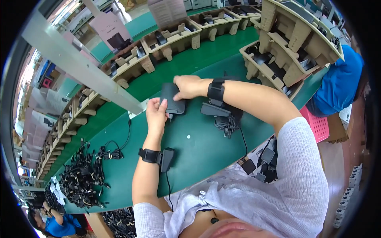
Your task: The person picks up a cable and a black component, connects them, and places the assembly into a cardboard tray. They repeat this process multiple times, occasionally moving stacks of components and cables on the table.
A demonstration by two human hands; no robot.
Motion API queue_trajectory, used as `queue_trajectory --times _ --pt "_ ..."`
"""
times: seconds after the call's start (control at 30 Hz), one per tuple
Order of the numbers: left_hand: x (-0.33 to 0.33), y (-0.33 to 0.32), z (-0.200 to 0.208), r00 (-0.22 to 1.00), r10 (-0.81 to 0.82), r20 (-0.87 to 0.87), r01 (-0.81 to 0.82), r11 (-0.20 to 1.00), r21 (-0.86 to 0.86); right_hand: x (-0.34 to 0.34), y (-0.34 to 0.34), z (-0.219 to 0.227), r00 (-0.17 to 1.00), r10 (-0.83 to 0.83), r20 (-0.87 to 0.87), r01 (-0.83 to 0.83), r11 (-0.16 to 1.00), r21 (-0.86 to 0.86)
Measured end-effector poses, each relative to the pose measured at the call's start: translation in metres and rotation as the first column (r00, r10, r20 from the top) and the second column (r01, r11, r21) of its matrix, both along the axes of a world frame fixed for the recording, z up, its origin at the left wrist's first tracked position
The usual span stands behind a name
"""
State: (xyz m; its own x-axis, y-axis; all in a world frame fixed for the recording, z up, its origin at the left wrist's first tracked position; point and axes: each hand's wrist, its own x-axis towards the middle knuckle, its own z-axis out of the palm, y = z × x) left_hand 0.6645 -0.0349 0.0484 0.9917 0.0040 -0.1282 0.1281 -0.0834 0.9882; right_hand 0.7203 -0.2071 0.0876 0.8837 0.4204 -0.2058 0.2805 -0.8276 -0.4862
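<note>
I have the left hand (156,113) grasping a flat black box (173,99) by its lower left side, thumb pressed on the near corner. My right hand (188,86) is at the box's upper right, thumb against its face and fingers curled near the top edge; whether they grip it too, I cannot tell. The box is in front of the metal post's (79,59) foot, over the green tabletop (198,158). Each wrist wears a black strap (149,155). Just beside the right wrist I see a coiled black cable (227,125), and nearer the body a small white disc (188,137). Out to the left, a big tangle of black cables (81,174) covers the table. Beyond the hands, moulded brown trays (170,37) line the green strip (170,67) in a row, with more trays stacked (274,59) at the right. Farther right, a person in blue (337,79) is near a pink crate (315,125)
</note>
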Motion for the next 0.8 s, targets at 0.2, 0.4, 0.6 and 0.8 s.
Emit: queue_trajectory --times 0.2,0.4,0.6,0.8 --pt "0.017 -0.033 0.015 0.959 0.082 0.271 0.002 0.956 -0.294 0.037 -0.034 0.04 0.954 -0.128 -0.269 0.279 0.702 0.655" --pt "0.024 -0.042 -0.035 0.932 -0.034 0.361 0.096 0.983 -0.155 0.132 -0.094 0.054 0.711 -0.661 0.241 0.146 0.474 0.868" --pt "0.026 -0.032 -0.038 0.948 -0.135 0.289 0.122 0.99 0.064 0.219 -0.206 0.058 0.021 -0.99 0.137 0.393 0.134 0.91" --pt "0.027 -0.031 -0.031 0.957 -0.126 0.26 0.121 0.992 0.034 0.282 -0.289 0.018 0.041 -0.976 0.212 0.459 0.207 0.864"
